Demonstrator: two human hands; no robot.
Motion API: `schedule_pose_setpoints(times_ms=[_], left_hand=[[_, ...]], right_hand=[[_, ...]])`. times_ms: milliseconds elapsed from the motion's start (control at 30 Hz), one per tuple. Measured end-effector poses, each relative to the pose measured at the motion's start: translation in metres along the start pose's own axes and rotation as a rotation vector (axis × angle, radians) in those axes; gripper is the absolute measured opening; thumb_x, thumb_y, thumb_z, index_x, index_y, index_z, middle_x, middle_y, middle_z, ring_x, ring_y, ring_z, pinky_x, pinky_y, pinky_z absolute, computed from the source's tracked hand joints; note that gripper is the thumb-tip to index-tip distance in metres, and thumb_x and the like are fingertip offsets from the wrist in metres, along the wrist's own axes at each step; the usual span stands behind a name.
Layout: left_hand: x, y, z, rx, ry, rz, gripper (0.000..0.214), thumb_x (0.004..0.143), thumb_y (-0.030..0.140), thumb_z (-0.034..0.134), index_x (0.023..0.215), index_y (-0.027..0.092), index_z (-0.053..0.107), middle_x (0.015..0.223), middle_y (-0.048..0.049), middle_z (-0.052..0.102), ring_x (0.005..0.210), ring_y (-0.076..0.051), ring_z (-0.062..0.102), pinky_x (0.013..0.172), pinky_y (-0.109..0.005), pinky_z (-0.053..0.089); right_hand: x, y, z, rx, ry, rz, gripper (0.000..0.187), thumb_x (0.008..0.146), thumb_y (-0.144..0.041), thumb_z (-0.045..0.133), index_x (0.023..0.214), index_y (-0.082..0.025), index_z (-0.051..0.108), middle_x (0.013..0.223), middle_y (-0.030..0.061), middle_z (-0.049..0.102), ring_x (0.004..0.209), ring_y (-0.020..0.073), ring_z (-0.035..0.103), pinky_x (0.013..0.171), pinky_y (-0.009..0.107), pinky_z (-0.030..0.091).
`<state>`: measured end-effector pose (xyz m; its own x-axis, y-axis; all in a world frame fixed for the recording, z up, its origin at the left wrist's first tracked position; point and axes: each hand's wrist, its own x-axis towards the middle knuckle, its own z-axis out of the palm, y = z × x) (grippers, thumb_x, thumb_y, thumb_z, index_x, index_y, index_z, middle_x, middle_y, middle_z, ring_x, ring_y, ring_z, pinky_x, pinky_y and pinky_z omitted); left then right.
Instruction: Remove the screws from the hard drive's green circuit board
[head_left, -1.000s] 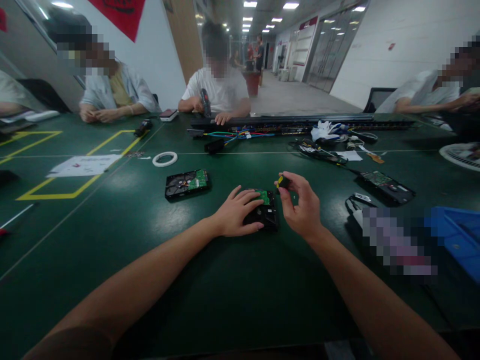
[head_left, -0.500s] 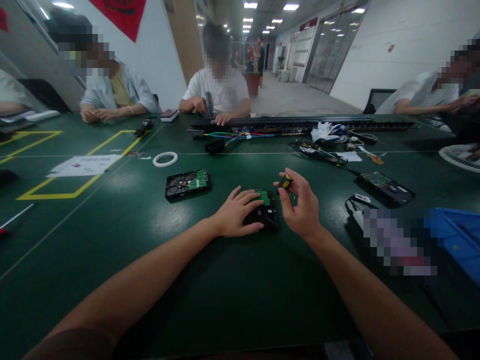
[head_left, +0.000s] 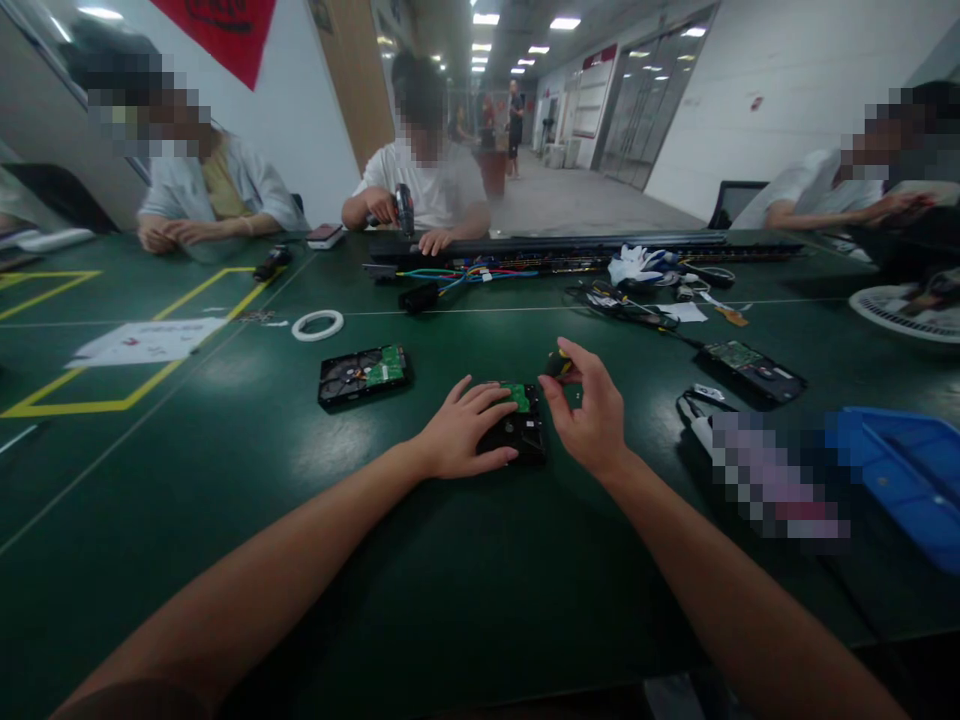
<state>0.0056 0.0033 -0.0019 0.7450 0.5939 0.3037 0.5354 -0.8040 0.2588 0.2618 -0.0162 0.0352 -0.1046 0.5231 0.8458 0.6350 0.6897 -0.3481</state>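
Observation:
Beneath my left hand lies a black hard drive with a green circuit board facing up. The hand's fingers are spread flat over the drive, and the thumb rests along its near side. Just to the right of the drive, my right hand is closed around a small screwdriver with a black and yellow handle, between thumb and fingers. The screwdriver's shaft cannot be made out. A second hard drive lies board up to the left, apart from both hands.
A third drive lies right, behind a cable and a blue tray. A white tape roll and papers are left. Across the green table lie long black bars, coloured wires and gloves; people sit around it.
The whole view has shifted slightly, so things sit a little further left. My left hand stays on the hard drive, and my right hand still holds the screwdriver beside it.

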Motion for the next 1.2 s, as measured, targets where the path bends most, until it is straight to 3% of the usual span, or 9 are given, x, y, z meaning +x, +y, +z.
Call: schedule_pose_setpoints(times_ms=[200, 400, 667, 967, 1200], left_hand=[[0.0009, 0.001, -0.0001, 0.01, 0.002, 0.01, 0.073, 0.104, 0.066, 0.065, 0.163, 0.024, 0.057, 0.171, -0.0171, 0.054, 0.163, -0.044, 0.045, 0.138, -0.076, 0.017], [-0.0002, 0.0025, 0.0002, 0.019, 0.006, 0.013, 0.074, 0.105, 0.066, 0.064, 0.163, 0.021, 0.056, 0.171, -0.0187, 0.053, 0.163, -0.043, 0.045, 0.138, -0.075, 0.016], [0.0003, 0.001, -0.0004, -0.008, 0.009, 0.005, 0.073, 0.103, 0.066, 0.067, 0.164, 0.025, 0.057, 0.17, -0.0171, 0.055, 0.162, -0.044, 0.046, 0.138, -0.076, 0.016], [-0.0006, -0.0004, 0.0001, -0.008, 0.007, 0.011, 0.075, 0.104, 0.068, 0.067, 0.164, 0.025, 0.056, 0.17, -0.0168, 0.054, 0.162, -0.044, 0.045, 0.138, -0.076, 0.016], [-0.0009, -0.0011, -0.0003, -0.005, -0.004, 0.002, 0.074, 0.105, 0.07, 0.064, 0.164, 0.025, 0.056, 0.171, -0.0164, 0.054, 0.163, -0.042, 0.044, 0.139, -0.074, 0.015]], right_hand=[[-0.0027, -0.0003, -0.0013, 0.049, -0.044, 0.029, 0.057, 0.109, -0.022, 0.063, 0.162, -0.038, 0.051, 0.14, 0.0096, 0.07, 0.113, 0.0275, 0.074, 0.094, 0.051, 0.069], [0.0015, -0.0011, -0.0029, 0.046, -0.053, -0.012, 0.054, 0.107, -0.025, 0.07, 0.158, -0.04, 0.056, 0.126, 0.0065, 0.065, 0.106, 0.0242, 0.071, 0.092, 0.046, 0.068], [-0.0015, -0.0021, -0.0024, 0.038, -0.059, 0.033, 0.061, 0.109, -0.023, 0.061, 0.166, -0.039, 0.046, 0.142, 0.0097, 0.07, 0.108, 0.0269, 0.074, 0.094, 0.052, 0.069], [-0.0007, 0.003, -0.0016, 0.016, -0.003, -0.003, 0.055, 0.106, -0.026, 0.074, 0.156, -0.036, 0.055, 0.126, 0.0066, 0.071, 0.098, 0.0227, 0.073, 0.085, 0.044, 0.069], [-0.0032, 0.0045, 0.0001, 0.006, 0.001, 0.013, 0.061, 0.108, -0.024, 0.069, 0.164, -0.038, 0.049, 0.134, 0.0083, 0.072, 0.095, 0.0238, 0.074, 0.086, 0.048, 0.07]])
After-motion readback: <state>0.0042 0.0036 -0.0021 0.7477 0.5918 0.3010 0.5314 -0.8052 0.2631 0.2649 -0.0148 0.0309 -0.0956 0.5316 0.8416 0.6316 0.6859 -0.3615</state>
